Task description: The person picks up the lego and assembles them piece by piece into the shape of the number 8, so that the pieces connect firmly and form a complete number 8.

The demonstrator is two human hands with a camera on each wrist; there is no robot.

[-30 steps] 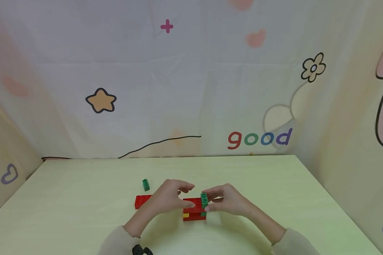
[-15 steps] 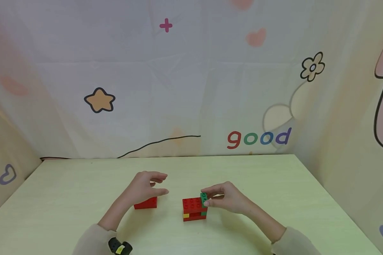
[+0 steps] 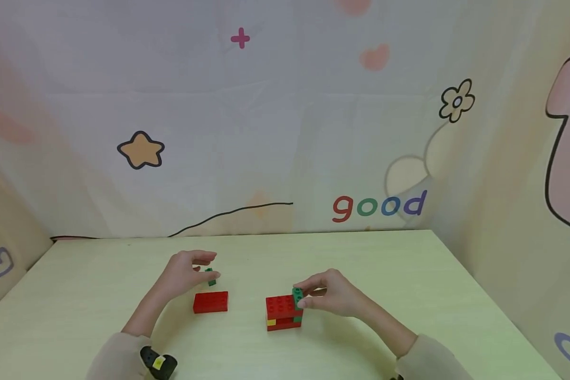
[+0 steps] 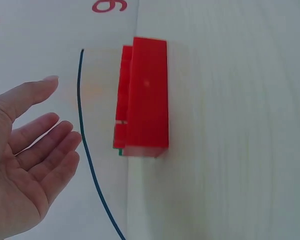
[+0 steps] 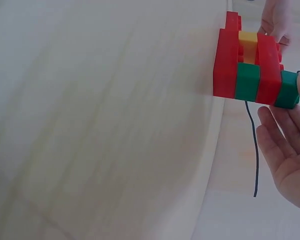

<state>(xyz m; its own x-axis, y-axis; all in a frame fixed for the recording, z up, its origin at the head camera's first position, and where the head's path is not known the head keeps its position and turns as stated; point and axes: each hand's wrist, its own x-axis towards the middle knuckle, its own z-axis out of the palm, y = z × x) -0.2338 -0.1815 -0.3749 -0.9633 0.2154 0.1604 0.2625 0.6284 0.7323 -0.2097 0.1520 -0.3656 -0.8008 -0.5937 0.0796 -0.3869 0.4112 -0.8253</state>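
My right hand [image 3: 332, 295] pinches a small green toy brick [image 3: 297, 298] between thumb and fingers, at the right end of a stack's top. The stack has a red brick [image 3: 279, 305] above and another red one below. A yellow brick [image 5: 248, 46] and a second green brick [image 5: 248, 82] sit between those red layers. Thumb and fingers apart, my left hand [image 3: 182, 272] hovers around a loose green brick [image 3: 212, 282], whose middle the thumb partly hides. Whether it touches that brick I cannot tell.
A loose red brick [image 3: 211, 302] lies on the pale table [image 3: 370, 264], just in front of the left hand and left of the stack. Behind the table hangs a printed cloth [image 3: 266, 132], with more cloth at both sides.
My left hand has moved left from over the stack, past the loose red brick, to the loose green brick. My right hand keeps its pinch on the green brick at the stack.
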